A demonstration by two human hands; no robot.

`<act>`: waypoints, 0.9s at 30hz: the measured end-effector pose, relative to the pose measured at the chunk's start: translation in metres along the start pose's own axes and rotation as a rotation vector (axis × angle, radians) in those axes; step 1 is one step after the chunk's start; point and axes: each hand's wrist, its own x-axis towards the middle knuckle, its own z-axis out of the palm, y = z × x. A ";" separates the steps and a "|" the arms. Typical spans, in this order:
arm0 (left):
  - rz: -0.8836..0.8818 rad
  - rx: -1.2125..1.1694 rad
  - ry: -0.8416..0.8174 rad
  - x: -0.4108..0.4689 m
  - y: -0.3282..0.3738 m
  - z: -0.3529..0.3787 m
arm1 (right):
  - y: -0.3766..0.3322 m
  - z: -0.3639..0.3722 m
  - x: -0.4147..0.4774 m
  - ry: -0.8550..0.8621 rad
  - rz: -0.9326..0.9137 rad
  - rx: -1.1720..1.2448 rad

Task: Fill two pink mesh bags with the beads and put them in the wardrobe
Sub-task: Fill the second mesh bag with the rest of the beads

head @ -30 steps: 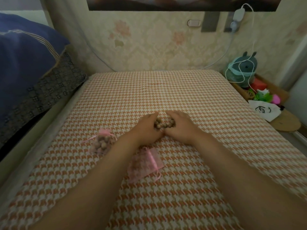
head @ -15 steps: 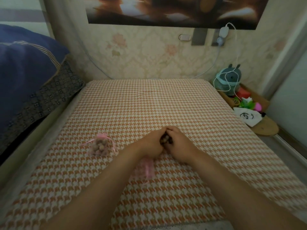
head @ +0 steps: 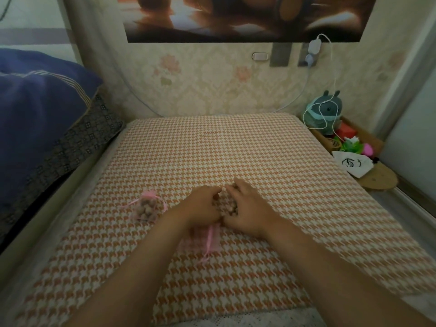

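On the checked bed [head: 236, 149], one bag [head: 148, 207] is full, while your left hand [head: 203, 206] and right hand [head: 245, 214] cup loose beads [head: 227, 204] above the flat empty bag [head: 205, 239].

1. An orange-and-cream houndstooth cover [head: 212, 149] lay over the wide flat surface that filled the room's middle.
2. Behind it stood a cream wall with faded floral wallpaper [head: 212, 86].
3. A large dark picture [head: 243, 17] hung above.
4. A white charger [head: 315, 47] sat plugged into the wall, its cable trailing down.
5. A blue quilt [head: 35, 109] was heaped at the left.
6. A low wooden shelf [head: 368, 147] with trinkets stood at the right.
7. The light was dim.
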 end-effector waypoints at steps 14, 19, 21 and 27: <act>0.012 0.005 0.078 -0.033 -0.005 0.007 | -0.004 -0.002 -0.010 0.129 -0.028 0.179; 0.017 0.006 0.115 -0.063 -0.004 0.006 | -0.013 -0.012 -0.032 0.074 -0.026 0.198; 0.017 -0.044 0.140 -0.073 -0.004 0.004 | -0.019 -0.021 -0.038 0.096 -0.020 0.226; 0.046 -0.077 0.190 -0.101 -0.002 -0.003 | -0.028 -0.041 -0.051 0.186 0.016 0.099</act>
